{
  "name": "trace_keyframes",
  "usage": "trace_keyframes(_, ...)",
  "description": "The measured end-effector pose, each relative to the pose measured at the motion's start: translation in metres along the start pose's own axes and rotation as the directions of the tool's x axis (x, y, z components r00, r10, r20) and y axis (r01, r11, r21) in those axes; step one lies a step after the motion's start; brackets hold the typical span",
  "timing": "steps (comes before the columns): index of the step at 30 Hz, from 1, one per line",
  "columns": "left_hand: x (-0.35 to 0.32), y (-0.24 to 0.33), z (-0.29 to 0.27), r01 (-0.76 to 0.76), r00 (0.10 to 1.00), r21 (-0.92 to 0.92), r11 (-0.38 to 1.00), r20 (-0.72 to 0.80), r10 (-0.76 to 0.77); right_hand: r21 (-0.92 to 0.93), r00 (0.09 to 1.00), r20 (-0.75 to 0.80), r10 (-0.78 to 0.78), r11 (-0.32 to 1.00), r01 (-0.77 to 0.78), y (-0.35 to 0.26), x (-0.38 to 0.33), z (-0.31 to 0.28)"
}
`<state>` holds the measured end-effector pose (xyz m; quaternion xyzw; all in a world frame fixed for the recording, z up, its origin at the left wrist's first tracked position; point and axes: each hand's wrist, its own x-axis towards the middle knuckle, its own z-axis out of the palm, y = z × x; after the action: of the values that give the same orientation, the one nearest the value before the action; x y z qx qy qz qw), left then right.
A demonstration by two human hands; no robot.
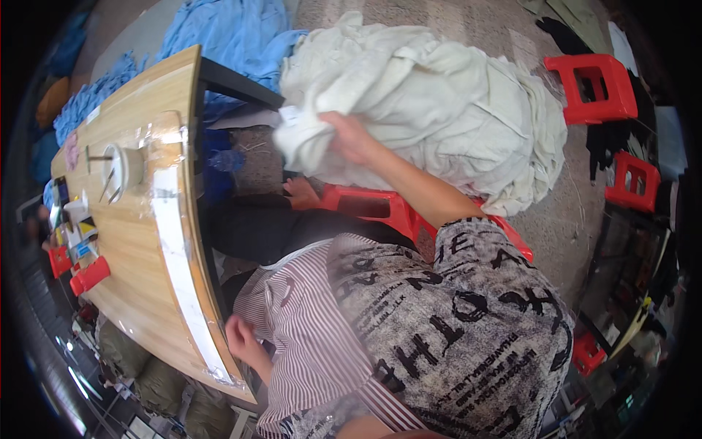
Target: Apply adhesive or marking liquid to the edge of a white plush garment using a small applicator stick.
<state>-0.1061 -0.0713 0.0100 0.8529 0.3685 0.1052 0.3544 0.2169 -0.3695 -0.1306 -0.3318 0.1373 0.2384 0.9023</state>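
Though outstretched, right hand (352, 137) around white cloth (439, 102).

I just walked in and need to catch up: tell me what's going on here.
The person's right hand grips a bunched part of off-white cloth at the table-side end of a large off-white cloth heap. The left hand is near the edge of the wooden table, with nothing visible in it. Blue cloth lies piled past the table.

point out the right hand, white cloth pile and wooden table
Right hand (351, 139): head view, back of the hand.
White cloth pile (446, 110): head view, its upper surface.
Wooden table (135, 245): head view, bare tabletop.
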Motion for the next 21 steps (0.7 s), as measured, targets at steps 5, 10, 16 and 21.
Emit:
trace_keyframes(5, 0.092, 0.104, 0.088, -0.471, 0.859, -0.005, 0.882, 0.224, 0.460, 0.209, 0.938, 0.341, 0.061, 0.968, -0.139, 0.031, -0.039, 0.147)
trace_keyframes(10, 0.120, 0.146, 0.093, -0.806, 0.589, 0.158, 0.570, 0.121, 0.799, 0.147, 0.937, 0.345, 0.049, 0.983, -0.106, 0.045, -0.062, 0.181)
trace_keyframes(16, 0.093, 0.178, 0.038, -0.360, 0.869, -0.300, 0.883, 0.236, 0.435, -0.289, 0.905, 0.399, -0.145, 0.917, 0.274, 0.011, -0.051, 0.226)
trace_keyframes(21, 0.074, 0.168, -0.055, 0.190, 0.903, -0.946, 0.263, 0.274, 0.332, -0.521, 0.597, 0.779, 0.194, 0.730, 0.443, -0.050, -0.063, 0.274)
